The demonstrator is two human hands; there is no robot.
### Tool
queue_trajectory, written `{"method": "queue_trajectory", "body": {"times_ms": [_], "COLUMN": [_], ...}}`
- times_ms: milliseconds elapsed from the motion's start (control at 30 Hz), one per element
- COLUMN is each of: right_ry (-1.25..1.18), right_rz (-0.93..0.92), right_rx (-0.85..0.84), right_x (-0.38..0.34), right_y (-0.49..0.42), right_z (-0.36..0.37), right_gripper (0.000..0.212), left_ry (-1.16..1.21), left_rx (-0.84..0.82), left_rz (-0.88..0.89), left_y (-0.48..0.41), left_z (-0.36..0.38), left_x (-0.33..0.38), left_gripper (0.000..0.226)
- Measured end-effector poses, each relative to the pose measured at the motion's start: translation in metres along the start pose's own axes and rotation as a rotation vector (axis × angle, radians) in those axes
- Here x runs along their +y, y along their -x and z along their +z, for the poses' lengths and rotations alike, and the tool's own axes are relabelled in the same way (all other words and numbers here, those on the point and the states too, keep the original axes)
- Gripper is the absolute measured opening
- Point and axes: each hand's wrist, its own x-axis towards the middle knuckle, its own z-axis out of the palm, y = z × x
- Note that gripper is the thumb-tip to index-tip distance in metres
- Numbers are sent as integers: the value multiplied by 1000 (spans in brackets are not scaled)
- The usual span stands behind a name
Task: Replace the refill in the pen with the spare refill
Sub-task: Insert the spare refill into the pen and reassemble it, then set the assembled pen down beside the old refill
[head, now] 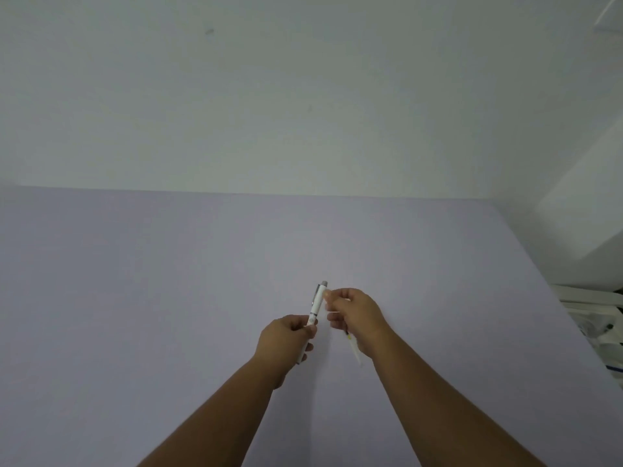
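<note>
My left hand (pixel 285 340) grips the lower part of a white pen (pixel 317 303) that points up and away, its grey push button and clip at the far end. My right hand (pixel 354 315) is closed just to the pen's right, thumb and forefinger touching the barrel near the clip. A thin pale refill (pixel 354 350) with a yellowish band sticks out below that hand, held in its fingers. Both hands hover above the lilac surface (pixel 168 298).
A white wall (pixel 303 96) rises behind the lilac surface. A white block or cabinet (pixel 586 214) stands at the right edge, with white frames and clutter (pixel 603 318) below it.
</note>
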Motion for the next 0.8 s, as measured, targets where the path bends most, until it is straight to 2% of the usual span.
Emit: {"method": "queue_trajectory", "body": {"times_ms": [133,200,267,533,800], "right_ry": [433,679,809,829,765], "right_rz": [-59,-35,17,94,82], "right_rx": [203,179,138,177,146], "right_x": [11,21,31,51,53], "right_y": [-9,-8,-5,-3,0], "right_z": [-24,-30,-28,-12,4], "right_gripper": [15,16,17,20,16], "left_ry": [-63,-122,-157,-240,-100], "left_rx": [53,74,105,175,205], "left_rz": [-1,6,-7,-26,-44], "left_y": [-14,-19,-22,-29,-29], "left_z": [4,9,16,30,36], "left_x": [-10,-15,-19,-35,-39], "left_gripper": [18,23,27,12,14]}}
